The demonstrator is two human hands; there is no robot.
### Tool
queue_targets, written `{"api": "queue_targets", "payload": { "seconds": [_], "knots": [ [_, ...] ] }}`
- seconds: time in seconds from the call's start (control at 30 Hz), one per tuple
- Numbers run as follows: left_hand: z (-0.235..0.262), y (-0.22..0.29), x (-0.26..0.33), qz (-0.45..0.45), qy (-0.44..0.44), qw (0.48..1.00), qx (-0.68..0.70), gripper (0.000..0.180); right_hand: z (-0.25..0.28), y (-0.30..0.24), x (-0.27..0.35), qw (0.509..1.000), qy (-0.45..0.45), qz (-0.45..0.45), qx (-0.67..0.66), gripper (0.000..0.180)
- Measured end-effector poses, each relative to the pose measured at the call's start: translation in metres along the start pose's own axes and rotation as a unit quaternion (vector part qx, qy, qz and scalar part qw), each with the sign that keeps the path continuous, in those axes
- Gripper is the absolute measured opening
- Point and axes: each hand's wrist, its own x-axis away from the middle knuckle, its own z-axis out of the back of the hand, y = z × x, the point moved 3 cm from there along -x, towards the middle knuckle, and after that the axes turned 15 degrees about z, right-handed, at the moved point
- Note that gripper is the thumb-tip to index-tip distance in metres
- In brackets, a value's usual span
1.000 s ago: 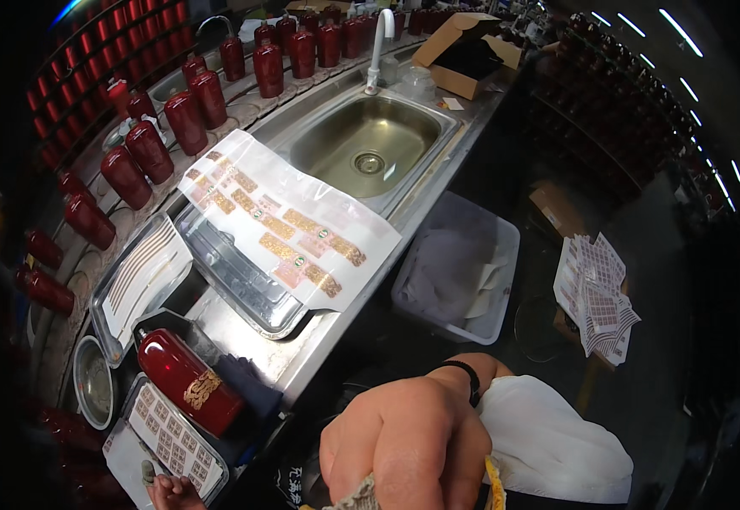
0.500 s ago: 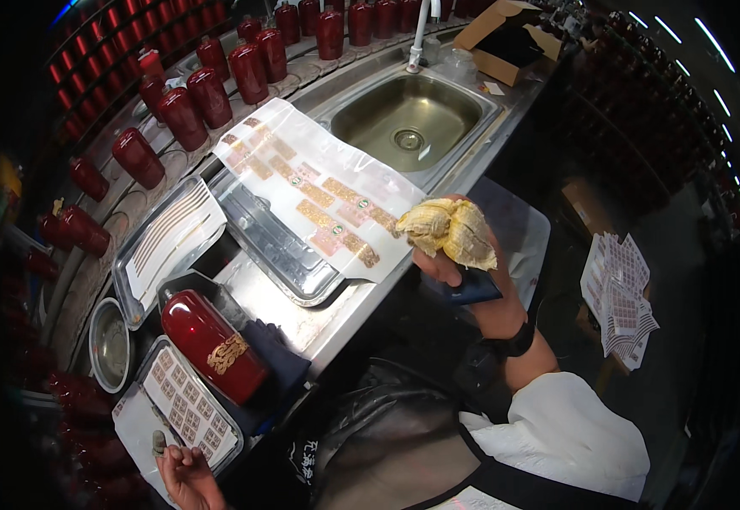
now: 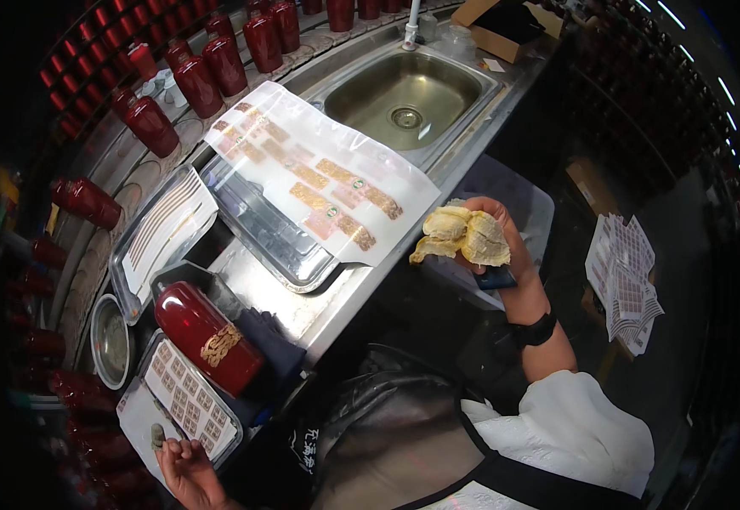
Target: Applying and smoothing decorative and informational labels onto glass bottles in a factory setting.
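Observation:
My right hand (image 3: 506, 255) is raised past the counter's front edge and grips a crumpled yellowish wad (image 3: 463, 238), like cloth or paper. A black band circles that wrist. My left hand (image 3: 187, 467) is low at the left, touching a tray of small label stickers (image 3: 187, 399) and pinching a small round piece (image 3: 157, 436). A dark red bottle with a gold emblem (image 3: 208, 336) lies on its side on a dark cloth just beyond that tray.
A steel sink (image 3: 404, 98) sits at the back. A sheet of gold labels (image 3: 323, 174) drapes over a metal tray (image 3: 263, 225). Several dark red bottles (image 3: 200, 81) line the curved shelf. Loose sticker sheets (image 3: 629, 280) lie on the floor at right.
My right hand went from close under the camera out over the counter edge with the yellowish wad, then shifted slightly right. My left hand stayed at the label tray.

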Motion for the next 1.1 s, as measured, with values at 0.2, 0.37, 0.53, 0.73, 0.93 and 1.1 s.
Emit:
{"api": "queue_targets", "payload": {
  "seconds": [0.2, 0.37, 0.53, 0.73, 0.93, 1.1],
  "knots": [
    [0.024, 0.001, -0.010, -0.002, -0.023, 1.000, 0.012, 0.022, 0.111, -0.010, 0.037, 0.927, 0.120, -0.101, 0.342, 0.016],
    [0.029, -0.001, -0.016, 0.022, -0.066, 0.997, 0.030, 0.009, 0.259, -0.015, 0.079, 0.819, 0.212, -0.068, 0.529, 0.016],
    [0.042, 0.001, -0.010, 0.007, -0.048, 0.997, 0.056, 0.013, 0.297, -0.036, 0.084, 0.543, 0.301, -0.150, 0.770, 0.020],
    [0.020, 0.016, 0.009, -0.015, -0.017, 0.999, 0.037, 0.034, 0.271, -0.021, 0.045, 0.693, 0.234, 0.005, 0.682, 0.018],
    [-0.016, 0.032, 0.035, -0.110, -0.013, 0.991, -0.073, 0.035, 0.109, 0.016, -0.015, 0.775, 0.133, 0.054, 0.615, 0.021],
    [-0.001, 0.027, 0.046, -0.101, -0.063, 0.987, -0.107, 0.034, 0.034, 0.027, -0.017, 0.833, 0.048, 0.066, 0.546, 0.026]
  ]
}}
